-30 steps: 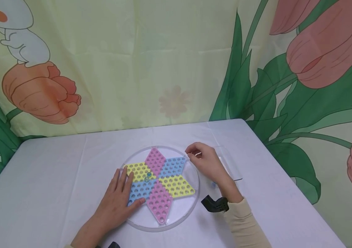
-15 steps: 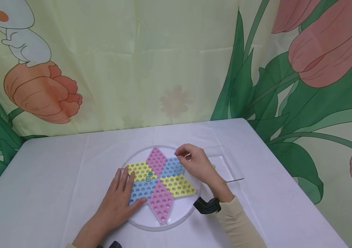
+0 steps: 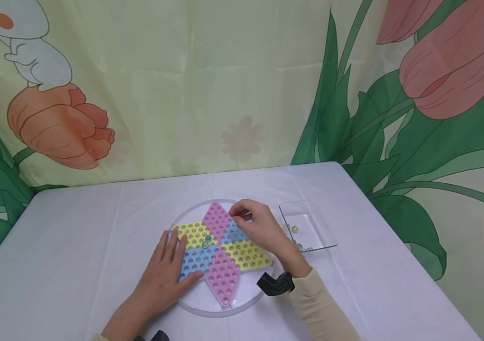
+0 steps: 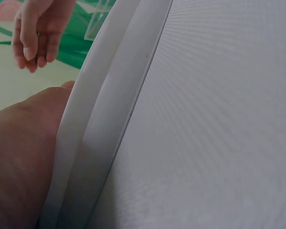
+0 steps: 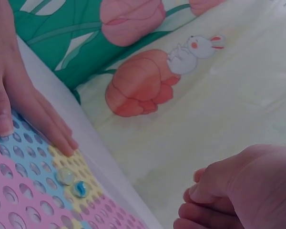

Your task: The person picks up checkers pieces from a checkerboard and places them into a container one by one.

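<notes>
A round Chinese checkers board [image 3: 226, 279] with a pink, yellow and blue star of holes lies on the table. Two glass marbles, a clear marble [image 3: 205, 245] and a blue marble [image 3: 208, 238], sit close together near its centre. My left hand [image 3: 160, 265] rests flat on the board's left side, fingers spread over the yellow and blue points. Above the board's far right part hovers my right hand [image 3: 256, 225], thumb and fingertips drawn together; I cannot tell whether something small is between them. The right wrist view shows the same curled right hand [image 5: 233, 195] from behind.
Right of the board stands a clear plastic box [image 3: 316, 218] with several marbles inside, a green marble [image 3: 295, 228] among them. A white cloth covers the table [image 3: 71, 246]. Behind it hangs a printed curtain [image 3: 160, 104] with tulips and a rabbit.
My right hand has moved left from beside the clear box to over the board, its fingertips held together throughout. The box shows more fully. My left hand has stayed in place.
</notes>
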`<action>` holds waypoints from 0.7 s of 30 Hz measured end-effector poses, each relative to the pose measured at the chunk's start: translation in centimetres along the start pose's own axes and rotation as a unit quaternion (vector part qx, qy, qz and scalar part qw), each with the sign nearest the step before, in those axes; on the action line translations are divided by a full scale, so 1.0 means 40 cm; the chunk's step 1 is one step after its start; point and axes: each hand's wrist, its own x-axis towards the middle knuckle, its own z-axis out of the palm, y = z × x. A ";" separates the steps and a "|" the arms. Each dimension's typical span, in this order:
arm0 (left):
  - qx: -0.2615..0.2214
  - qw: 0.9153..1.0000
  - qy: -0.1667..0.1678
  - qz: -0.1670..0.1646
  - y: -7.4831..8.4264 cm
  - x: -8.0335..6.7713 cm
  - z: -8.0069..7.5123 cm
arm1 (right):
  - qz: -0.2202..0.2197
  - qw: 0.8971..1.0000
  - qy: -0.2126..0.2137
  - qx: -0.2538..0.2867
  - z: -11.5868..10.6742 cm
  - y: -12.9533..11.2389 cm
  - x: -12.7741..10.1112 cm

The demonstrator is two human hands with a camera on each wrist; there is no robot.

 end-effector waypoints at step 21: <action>-0.005 1.000 0.011 0.011 0.000 0.000 0.000 | -0.011 0.999 -0.031 0.035 0.076 -0.011 0.019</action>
